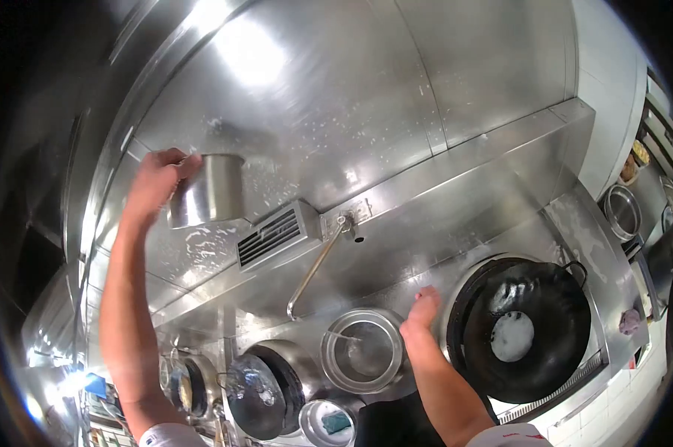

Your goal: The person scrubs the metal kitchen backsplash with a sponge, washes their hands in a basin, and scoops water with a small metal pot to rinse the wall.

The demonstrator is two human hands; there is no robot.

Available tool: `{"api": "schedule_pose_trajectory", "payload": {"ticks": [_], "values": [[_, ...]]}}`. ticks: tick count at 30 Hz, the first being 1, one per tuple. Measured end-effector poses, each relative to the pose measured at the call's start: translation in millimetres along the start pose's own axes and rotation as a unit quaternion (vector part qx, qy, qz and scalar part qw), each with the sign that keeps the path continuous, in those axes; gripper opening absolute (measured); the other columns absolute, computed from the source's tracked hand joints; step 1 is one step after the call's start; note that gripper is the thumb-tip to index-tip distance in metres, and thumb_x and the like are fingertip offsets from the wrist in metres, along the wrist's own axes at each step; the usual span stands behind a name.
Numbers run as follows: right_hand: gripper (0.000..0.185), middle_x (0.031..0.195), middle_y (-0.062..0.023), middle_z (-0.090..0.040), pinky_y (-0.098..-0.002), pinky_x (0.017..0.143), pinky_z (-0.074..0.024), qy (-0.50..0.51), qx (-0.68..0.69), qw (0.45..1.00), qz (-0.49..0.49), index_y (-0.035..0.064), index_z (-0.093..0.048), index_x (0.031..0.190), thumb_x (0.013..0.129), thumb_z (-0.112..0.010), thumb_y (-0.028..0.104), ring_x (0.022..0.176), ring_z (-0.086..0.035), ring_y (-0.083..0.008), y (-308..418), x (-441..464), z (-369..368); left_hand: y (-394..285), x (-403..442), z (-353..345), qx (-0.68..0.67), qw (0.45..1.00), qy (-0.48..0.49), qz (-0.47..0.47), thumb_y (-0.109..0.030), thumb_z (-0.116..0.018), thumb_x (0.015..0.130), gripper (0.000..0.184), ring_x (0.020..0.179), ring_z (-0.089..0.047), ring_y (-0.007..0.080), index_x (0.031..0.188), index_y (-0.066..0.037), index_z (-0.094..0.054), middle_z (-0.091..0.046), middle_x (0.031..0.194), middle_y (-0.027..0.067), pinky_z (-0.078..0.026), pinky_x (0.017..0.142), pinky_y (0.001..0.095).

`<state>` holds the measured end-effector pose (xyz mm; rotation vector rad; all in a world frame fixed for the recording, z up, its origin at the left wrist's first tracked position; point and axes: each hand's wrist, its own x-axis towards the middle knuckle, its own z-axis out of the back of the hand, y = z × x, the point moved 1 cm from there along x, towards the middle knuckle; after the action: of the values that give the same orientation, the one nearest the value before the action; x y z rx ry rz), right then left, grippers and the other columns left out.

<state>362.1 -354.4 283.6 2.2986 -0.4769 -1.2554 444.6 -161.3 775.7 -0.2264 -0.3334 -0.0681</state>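
Note:
My left hand [159, 179] is raised on the left, closed on a shiny stainless steel pot [211, 192] held in front of the steel back wall. The pot's inside is hidden from here. My right hand [423, 310] hovers between a round metal basin [338, 378] and a big black wok [549, 350]. Its fingers look stretched out, and nothing shows in them. White foam [512, 337] lies in the bottom of the wok. The basin holds what looks like clear liquid.
A swivel tap [316, 272] reaches out from the wall above the basin. A second wok [256, 398] stands at the lower left, with a small bowl [312, 438] holding a green cloth [336, 422] beside it. A purplish rag [629, 322] lies on the right ledge.

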Motion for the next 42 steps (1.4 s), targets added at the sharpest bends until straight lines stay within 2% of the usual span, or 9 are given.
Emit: {"api": "schedule_pose_trajectory", "payload": {"ticks": [5, 10, 19, 23, 28, 33, 36, 39, 42], "values": [[0.012, 0.085, 0.0026, -0.039, -0.0312, 0.080, -0.0331, 0.067, -0.019, 0.996, -0.049, 0.0068, -0.049, 0.099, 0.093, -0.047, 0.016, 0.081, -0.039, -0.0120, -14.2, 0.2, -3.8, -3.1, 103.0, 39.4, 0.183, 0.973, 0.076, -0.117, -0.040, -0.070, 0.085, 0.037, 0.074, -0.057, 0.0174, 0.090, -0.003, -0.070, -0.063, 0.077, 0.0035, -0.043, 0.072, 0.0357], [0.012, 0.087, 0.0021, -0.039, -0.0300, 0.079, -0.0335, 0.087, -0.016, 0.991, -0.105, 0.0072, -0.049, 0.101, 0.090, -0.050, 0.011, 0.081, -0.038, -0.0110, -15.1, 18.7, 8.3, -64.9, 157.7, 70.2, -0.067, 0.997, 0.030, -0.010, -0.048, -0.067, 0.089, 0.035, 0.070, -0.050, 0.0103, 0.084, -0.013, -0.068, -0.058, 0.076, -0.0012, -0.037, 0.060, 0.0308], [0.023, 0.068, 0.0061, -0.035, -0.0285, 0.053, -0.0226, 0.012, 0.024, 1.000, -0.009, 0.0214, -0.038, 0.065, 0.081, -0.049, 0.009, 0.061, -0.031, -0.0071, -15.9, 12.5, -1.3, -93.2, 102.5, 15.2, -0.512, 0.851, -0.105, -0.059, -0.036, -0.068, 0.095, 0.024, 0.082, -0.049, 0.0063, 0.102, -0.013, -0.068, -0.057, 0.094, -0.0065, -0.038, 0.070, 0.0224], [0.018, 0.094, -0.0036, -0.050, -0.0289, 0.087, -0.0379, 0.073, -0.024, 0.996, -0.038, 0.0018, -0.054, 0.108, 0.093, -0.046, 0.009, 0.088, -0.047, -0.0145, -20.0, 10.6, -0.6, -16.8, 61.6, 42.8, -0.327, 0.930, -0.110, -0.127, -0.031, -0.059, 0.099, 0.037, 0.097, -0.060, 0.0110, 0.122, -0.003, -0.065, -0.066, 0.106, 0.0033, -0.047, 0.088, 0.0269], [0.033, 0.120, -0.0131, -0.060, -0.0331, 0.103, -0.0381, 0.152, -0.093, 0.983, -0.041, -0.0026, -0.056, 0.124, 0.096, -0.047, 0.011, 0.113, -0.055, -0.0239, -25.8, 1.8, -4.2, 31.3, -7.9, 54.9, -0.037, 0.995, 0.025, -0.086, -0.024, -0.065, 0.087, 0.023, 0.063, -0.043, 0.0084, 0.076, -0.004, -0.061, -0.049, 0.067, -0.0047, -0.034, 0.059, 0.0279], [0.037, 0.128, -0.0165, -0.057, -0.0363, 0.109, -0.0359, 0.166, -0.124, 0.976, -0.073, -0.0033, -0.053, 0.128, 0.097, -0.048, 0.016, 0.123, -0.051, -0.0275, -19.4, -14.5, -6.0, 30.5, -5.8, -10.4, 0.363, 0.882, 0.279, -0.115, -0.036, -0.069, 0.078, 0.039, 0.079, -0.068, 0.0351, 0.083, 0.002, -0.071, -0.069, 0.087, 0.0232, -0.052, 0.072, 0.0445], [0.039, 0.127, -0.0161, -0.058, -0.0357, 0.107, -0.0365, 0.150, -0.118, 0.980, -0.057, -0.0028, -0.052, 0.129, 0.097, -0.049, 0.019, 0.123, -0.051, -0.0264, -22.6, -6.0, -9.5, 8.3, 48.4, -38.6, 0.469, 0.835, 0.148, -0.248, -0.045, -0.054, 0.088, 0.047, 0.095, -0.066, 0.0366, 0.091, -0.002, -0.072, -0.069, 0.102, 0.0221, -0.050, 0.091, 0.0482], [0.039, 0.128, -0.0156, -0.058, -0.0339, 0.106, -0.0369, 0.144, -0.123, 0.976, -0.105, -0.0025, -0.052, 0.130, 0.096, -0.049, 0.017, 0.123, -0.050, -0.0242, -28.1, -5.1, -2.7, -91.1, 106.2, 12.9, 0.145, 0.972, 0.101, -0.153, -0.050, -0.060, 0.086, 0.050, 0.080, -0.061, 0.0259, 0.099, -0.003, -0.069, -0.066, 0.089, 0.0134, -0.050, 0.074, 0.0387], [0.036, 0.119, -0.0119, -0.060, -0.0315, 0.098, -0.0405, 0.170, -0.121, 0.976, -0.066, 0.0000, -0.054, 0.127, 0.095, -0.051, 0.015, 0.112, -0.054, -0.0202, -44.7, 6.6, -2.9, -138.2, 143.1, 48.8, -0.106, 0.986, 0.091, -0.092, -0.061, -0.069, 0.083, 0.064, 0.071, -0.052, 0.0120, 0.109, -0.003, -0.065, -0.056, 0.078, 0.0037, -0.047, 0.066, 0.0246]]}}
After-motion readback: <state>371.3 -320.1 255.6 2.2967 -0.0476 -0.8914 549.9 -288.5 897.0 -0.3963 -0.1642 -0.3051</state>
